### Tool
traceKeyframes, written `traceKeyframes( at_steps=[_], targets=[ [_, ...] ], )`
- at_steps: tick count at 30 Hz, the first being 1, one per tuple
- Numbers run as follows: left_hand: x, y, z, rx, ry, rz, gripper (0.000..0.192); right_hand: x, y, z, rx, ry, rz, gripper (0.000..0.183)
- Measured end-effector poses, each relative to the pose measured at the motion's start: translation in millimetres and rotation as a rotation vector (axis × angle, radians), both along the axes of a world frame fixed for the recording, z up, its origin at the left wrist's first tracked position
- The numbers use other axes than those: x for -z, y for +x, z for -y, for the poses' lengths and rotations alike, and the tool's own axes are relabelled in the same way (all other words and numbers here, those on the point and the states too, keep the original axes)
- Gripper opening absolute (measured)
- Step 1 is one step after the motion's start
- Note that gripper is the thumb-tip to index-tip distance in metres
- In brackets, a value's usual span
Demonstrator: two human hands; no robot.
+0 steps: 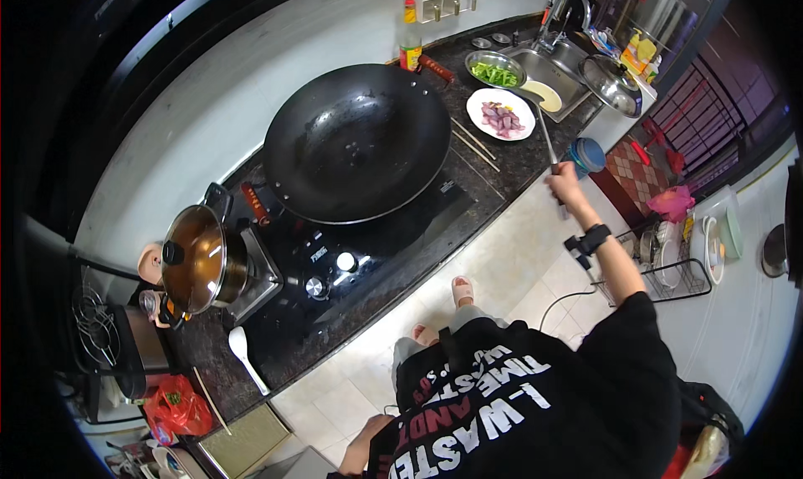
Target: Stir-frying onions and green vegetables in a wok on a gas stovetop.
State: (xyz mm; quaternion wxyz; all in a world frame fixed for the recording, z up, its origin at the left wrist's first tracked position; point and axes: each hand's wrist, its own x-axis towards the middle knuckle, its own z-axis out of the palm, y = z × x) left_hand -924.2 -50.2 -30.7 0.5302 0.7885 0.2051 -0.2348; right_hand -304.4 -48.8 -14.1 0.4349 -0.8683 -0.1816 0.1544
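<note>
My right hand (566, 187) is closed around the dark handle of a metal spatula or ladle (547, 131), whose head lies over a bowl with pale yellow contents (544, 96) by the sink. Just left of it, a white plate (477, 112) holds sliced purplish pieces, and a metal bowl (469, 65) holds cut green vegetables. A large black wok (357, 147) with red-brown handles sits on the cooktop, a few dark specks inside. My left hand (367, 438) hangs low beside my body, away from the counter; its fingers are mostly hidden.
A lidded pot (235, 266) stands left of the wok, with a white spoon (248, 360) near the counter edge. Chopsticks (475, 143) lie right of the wok. A sauce bottle (410, 40) stands behind. A glass lid (610, 85) rests beside the sink (546, 65). A dish rack (671, 278) is at right.
</note>
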Motion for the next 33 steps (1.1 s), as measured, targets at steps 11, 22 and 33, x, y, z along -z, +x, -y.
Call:
traceKeyframes(
  at_steps=[11, 22, 33],
  targets=[
    [-8.9, -12.5, 3.0, -0.315, 0.009, 0.355, 0.034, -189.9, -6.5, 73.2, -0.198, -0.607, 1.048, 0.032],
    [14.3, -9.7, 14.5, -0.146, 0.010, 0.370, 0.036, -288.9, -46.2, -58.5, -0.718, -0.621, 0.140, 0.025],
    [-38.5, 23.9, 8.7, -0.240, 0.110, 0.338, 0.030, -282.3, -74.9, -215.8, -0.874, -1.127, 0.214, 0.040]
  ],
)
